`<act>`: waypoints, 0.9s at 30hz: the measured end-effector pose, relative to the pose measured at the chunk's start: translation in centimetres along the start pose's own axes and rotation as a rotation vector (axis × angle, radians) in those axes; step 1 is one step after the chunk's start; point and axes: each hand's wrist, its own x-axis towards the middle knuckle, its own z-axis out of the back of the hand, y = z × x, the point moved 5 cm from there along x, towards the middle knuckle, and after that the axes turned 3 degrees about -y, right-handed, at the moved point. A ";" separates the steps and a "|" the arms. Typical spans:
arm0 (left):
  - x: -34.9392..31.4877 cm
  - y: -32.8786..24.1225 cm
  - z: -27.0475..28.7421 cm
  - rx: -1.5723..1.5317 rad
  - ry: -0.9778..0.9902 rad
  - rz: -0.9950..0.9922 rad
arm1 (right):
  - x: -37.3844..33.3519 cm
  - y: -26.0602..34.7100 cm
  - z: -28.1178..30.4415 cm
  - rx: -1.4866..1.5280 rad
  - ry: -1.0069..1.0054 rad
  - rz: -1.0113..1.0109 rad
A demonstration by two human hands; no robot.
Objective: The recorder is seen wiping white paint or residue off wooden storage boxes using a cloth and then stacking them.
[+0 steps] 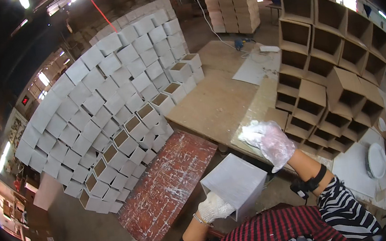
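Starting at the fingers: those of our left hand point(215, 207), in a white knit glove, are tucked into the open end of the white box point(236, 184) and curl around its near wall, so the hand carries the box from the inside. We judge that grip keeps the glove off the white outer faces. Our right hand point(270, 141), in a thin plastic glove smeared with white, is lifted clear of the box, its fingers loosely curled around a white wad, probably a rag or sponge, though we cannot tell which. It hangs just above the near edge of the table point(215, 104).

The box sits in the air in front of our lap, above the floor and just beside the red board point(167, 186) that leans low to our left. Its open mouth faces back toward us and its closed white faces point up and away. It looks close to a cube, so the only axis we can name runs from mouth to closed end, roughly from our body outward.

Further out, a slanted stack of white boxes point(107, 106) rises on the left, and unpainted brown boxes point(334, 72) are piled open-faced on the right.
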 end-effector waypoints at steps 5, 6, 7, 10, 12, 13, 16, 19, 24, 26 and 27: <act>-3.1 8.6 -2.1 -0.064 -0.184 0.375 | -2.7 -3.5 -4.2 -0.413 0.158 0.140; -2.7 9.5 -1.6 0.079 -0.271 0.384 | -3.0 -4.1 -4.6 -0.352 0.202 0.039; -2.8 9.6 -0.8 0.148 -0.403 0.350 | -3.3 -5.0 -5.3 -0.318 0.239 -0.030; -2.0 12.8 0.1 0.061 -0.406 0.468 | -3.5 -7.6 -6.8 -0.250 0.306 -0.068; -1.5 15.4 1.0 -0.025 -0.421 0.592 | -3.1 -8.7 -7.3 -0.218 0.344 -0.039; -1.0 16.6 1.6 -0.066 -0.432 0.654 | -3.0 -9.3 -7.4 -0.212 0.341 -0.049; 3.3 16.8 4.9 0.410 -0.279 0.694 | -2.5 -11.4 -7.3 -0.199 0.334 -0.093; 5.7 19.7 6.7 1.133 0.100 0.308 | -1.9 -13.0 -7.3 -0.181 0.327 -0.131; 8.9 26.1 10.8 0.139 -0.191 0.711 | -1.0 -15.4 -7.0 -0.197 0.312 -0.220; 9.8 30.1 11.4 0.040 -0.257 0.616 | -0.1 -16.9 -7.9 -0.198 0.312 -0.260; 10.6 31.6 12.0 0.084 -0.224 0.623 | 0.2 -17.2 -8.1 -0.203 0.312 -0.281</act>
